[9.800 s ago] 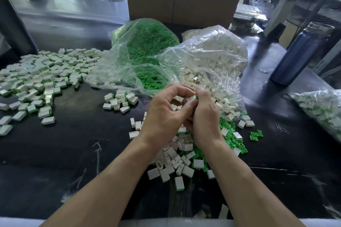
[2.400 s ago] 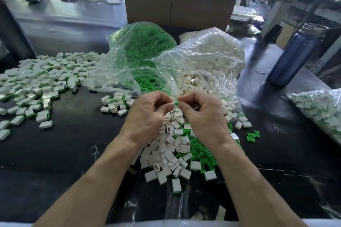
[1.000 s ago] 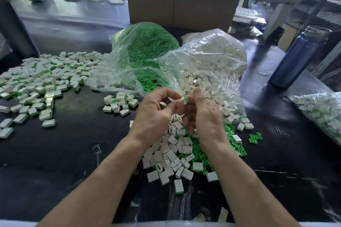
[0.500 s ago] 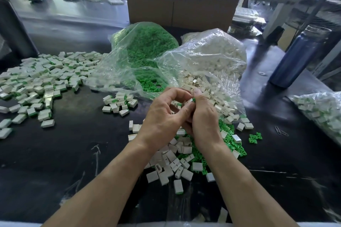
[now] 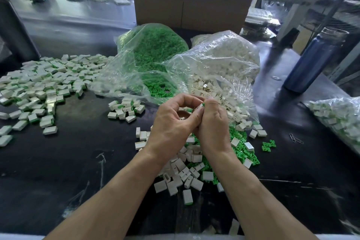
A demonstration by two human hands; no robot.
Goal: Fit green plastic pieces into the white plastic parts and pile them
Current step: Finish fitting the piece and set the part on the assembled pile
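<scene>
My left hand (image 5: 171,124) and my right hand (image 5: 213,122) meet above the black table, fingertips pinching one small white part (image 5: 199,107) with a sliver of green at its tip. Below my wrists lie loose white parts (image 5: 181,169) mixed with loose green pieces (image 5: 239,148). A small heap of fitted parts (image 5: 125,108) sits left of my hands, and a large spread of fitted parts (image 5: 44,85) covers the far left. Behind stand a clear bag of green pieces (image 5: 153,52) and a clear bag of white parts (image 5: 220,60).
A blue bottle (image 5: 315,58) stands at the right, with another bag of fitted parts (image 5: 339,117) below it. Paper clips (image 5: 296,138) lie near that bag. A cardboard box (image 5: 191,4) rises behind the bags. A bare stretch of the black table (image 5: 78,161) lies front left.
From a second ago, both hands have closed together round the white part, and its green end has nearly vanished between my fingertips. They barely moved in the last half second.
</scene>
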